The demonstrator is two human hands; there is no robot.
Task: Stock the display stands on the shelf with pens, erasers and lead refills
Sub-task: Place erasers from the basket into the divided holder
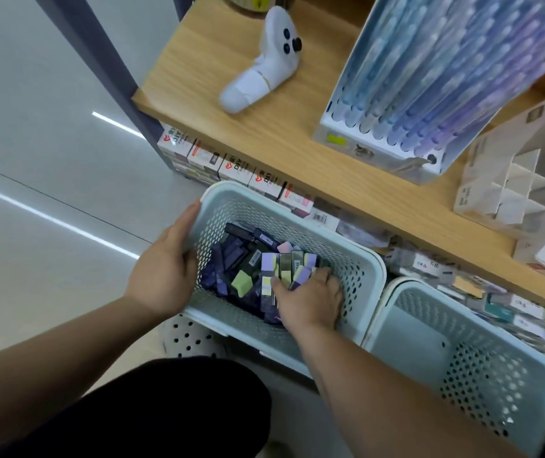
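- Two bare hands, yours, are at a pale blue basket (pixel 264 216) with perforated walls, seen from above; it sits just below the front edge of a wooden shelf (pixel 248 127).
- Your left hand (pixel 162 269) grips the basket's left wall, its fingers wrapped round the rim.
- Your right hand (pixel 307 299) reaches inside the basket. Its fingers are curled round a row of packs (pixel 287 262), lilac and pale green, which stand side by side against the fingertips.
- More loose packs (pixel 228 259), mostly dark purple, lie heaped on the basket's floor to the left of that row. You cannot tell from here whether they hold erasers or lead refills.
- A second basket (pixel 482 375) of the same kind stands just to the right, its rim touching the first.
- A white dotted container (pixel 191 338) shows under the first basket.
- On the shelf, to the right, a tilted white display stand (pixel 347 94) holds rows of pens (pixel 446 71) that shade from blue to purple.
- Further right stands a pale cardboard stand (pixel 509 190) split into small compartments.
- A white plush toy (pixel 264 67) with dark eyes lies on the shelf, left of the pen stand.
- Small boxed goods (pixel 231 163) line the level beneath the shelf.
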